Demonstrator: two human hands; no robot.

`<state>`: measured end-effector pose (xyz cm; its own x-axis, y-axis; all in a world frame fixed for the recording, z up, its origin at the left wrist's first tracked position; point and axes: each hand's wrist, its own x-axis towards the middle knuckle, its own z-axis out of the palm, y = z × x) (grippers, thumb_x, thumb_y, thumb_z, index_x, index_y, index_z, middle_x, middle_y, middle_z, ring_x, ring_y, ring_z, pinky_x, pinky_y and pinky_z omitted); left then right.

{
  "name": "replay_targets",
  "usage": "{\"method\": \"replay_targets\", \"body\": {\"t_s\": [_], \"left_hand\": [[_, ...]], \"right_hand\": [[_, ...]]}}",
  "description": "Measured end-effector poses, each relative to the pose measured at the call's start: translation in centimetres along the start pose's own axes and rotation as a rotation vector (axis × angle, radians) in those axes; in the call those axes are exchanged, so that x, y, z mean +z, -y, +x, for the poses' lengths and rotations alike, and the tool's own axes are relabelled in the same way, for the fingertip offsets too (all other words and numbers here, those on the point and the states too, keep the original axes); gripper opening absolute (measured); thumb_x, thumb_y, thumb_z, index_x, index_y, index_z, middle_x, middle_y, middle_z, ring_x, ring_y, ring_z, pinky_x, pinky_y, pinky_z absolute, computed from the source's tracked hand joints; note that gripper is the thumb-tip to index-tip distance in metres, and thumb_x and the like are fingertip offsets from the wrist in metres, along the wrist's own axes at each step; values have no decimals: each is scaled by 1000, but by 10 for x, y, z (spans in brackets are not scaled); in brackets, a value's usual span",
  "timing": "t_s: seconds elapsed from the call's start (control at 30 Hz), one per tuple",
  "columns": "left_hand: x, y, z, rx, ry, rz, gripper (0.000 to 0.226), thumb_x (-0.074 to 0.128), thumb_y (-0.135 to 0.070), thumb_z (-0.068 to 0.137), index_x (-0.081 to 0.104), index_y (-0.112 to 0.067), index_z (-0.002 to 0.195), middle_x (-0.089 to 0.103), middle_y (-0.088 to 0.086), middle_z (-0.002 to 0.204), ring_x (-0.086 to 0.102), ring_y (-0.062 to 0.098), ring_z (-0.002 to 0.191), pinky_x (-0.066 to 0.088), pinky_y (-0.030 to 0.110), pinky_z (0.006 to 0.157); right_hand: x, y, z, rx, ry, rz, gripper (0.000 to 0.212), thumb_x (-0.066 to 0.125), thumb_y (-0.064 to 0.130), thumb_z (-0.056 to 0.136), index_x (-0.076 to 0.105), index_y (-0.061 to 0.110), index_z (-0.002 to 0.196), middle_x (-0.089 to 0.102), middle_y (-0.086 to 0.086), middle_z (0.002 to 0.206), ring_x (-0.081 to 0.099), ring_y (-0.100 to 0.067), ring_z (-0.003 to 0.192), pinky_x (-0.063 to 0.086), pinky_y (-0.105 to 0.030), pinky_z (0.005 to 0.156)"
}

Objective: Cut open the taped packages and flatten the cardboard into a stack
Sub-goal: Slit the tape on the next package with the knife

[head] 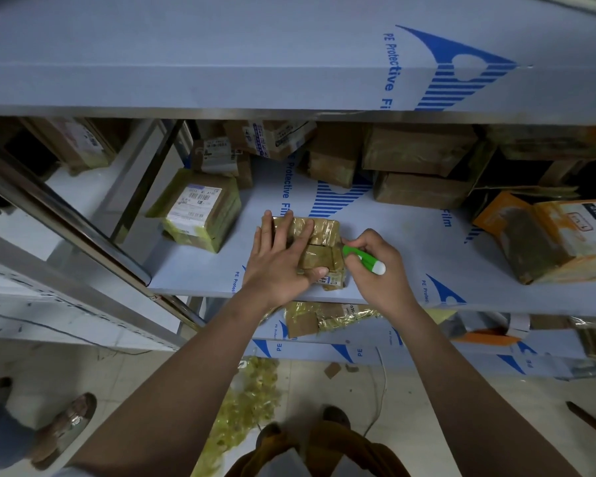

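Note:
A small brown package (320,242) wrapped in yellowish tape lies on the middle shelf (410,256) near its front edge. My left hand (283,256) lies flat on top of it, fingers straight and thumb against its near side. My right hand (375,266) grips a green and white cutter (363,259) just right of the package, with the cutter's tip at the package's right edge. The blade itself is hidden.
More taped packages stand on the same shelf: a labelled one (200,208) at the left, several brown ones (417,166) at the back, an orange-taped box (551,235) at the right. Flattened cardboard and tape scraps (317,320) lie on the lower shelf. Crumpled tape (245,401) and another person's sandalled foot (66,428) are on the floor.

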<state>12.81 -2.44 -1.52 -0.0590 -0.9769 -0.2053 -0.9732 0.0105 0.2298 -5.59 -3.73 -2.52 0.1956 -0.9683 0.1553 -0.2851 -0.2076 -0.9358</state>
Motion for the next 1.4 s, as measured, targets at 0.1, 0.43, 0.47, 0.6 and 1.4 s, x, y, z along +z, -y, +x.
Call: {"method": "replay_targets", "body": {"t_s": [0.1, 0.43, 0.47, 0.6, 1.4], "left_hand": [[-1, 0, -2, 12, 2, -4, 86, 41, -69, 91, -10, -38, 154, -26, -4, 160, -39, 26, 140, -17, 45, 119], [1, 2, -4, 17, -11, -30, 88, 44, -68, 90, -10, -40, 154, -28, -4, 160, -42, 25, 138, -18, 45, 119], [1, 2, -4, 18, -14, -29, 88, 44, -68, 90, -10, -40, 154, -28, -4, 160, -42, 25, 138, -18, 45, 119], [1, 2, -5, 17, -15, -31, 89, 45, -68, 90, -10, -40, 154, -28, -4, 160, -42, 25, 138, -18, 45, 119], [-4, 1, 0, 10, -100, -424, 42, 75, -47, 79, 42, -45, 106, 1, -8, 163, -26, 16, 147, -3, 48, 121]], "right_hand": [[-6, -2, -1, -3, 45, 22, 6, 59, 5, 89, 54, 8, 87, 67, -18, 86, 65, -21, 73, 46, -27, 57], [-14, 0, -4, 88, 59, 87, 11, 59, 10, 88, 51, 5, 83, 67, -21, 91, 65, -31, 110, 53, -62, 81], [-12, 0, -6, 102, 48, 118, 10, 58, 4, 90, 50, 1, 83, 69, -18, 93, 66, -22, 113, 52, -64, 83], [-7, 1, -12, 111, 9, 202, 7, 54, 0, 88, 49, 0, 83, 72, -18, 101, 65, -12, 114, 51, -67, 82], [-2, -3, -10, 119, -98, 248, 8, 56, 16, 86, 56, 23, 83, 61, -12, 85, 61, -40, 81, 52, -65, 75]]}}
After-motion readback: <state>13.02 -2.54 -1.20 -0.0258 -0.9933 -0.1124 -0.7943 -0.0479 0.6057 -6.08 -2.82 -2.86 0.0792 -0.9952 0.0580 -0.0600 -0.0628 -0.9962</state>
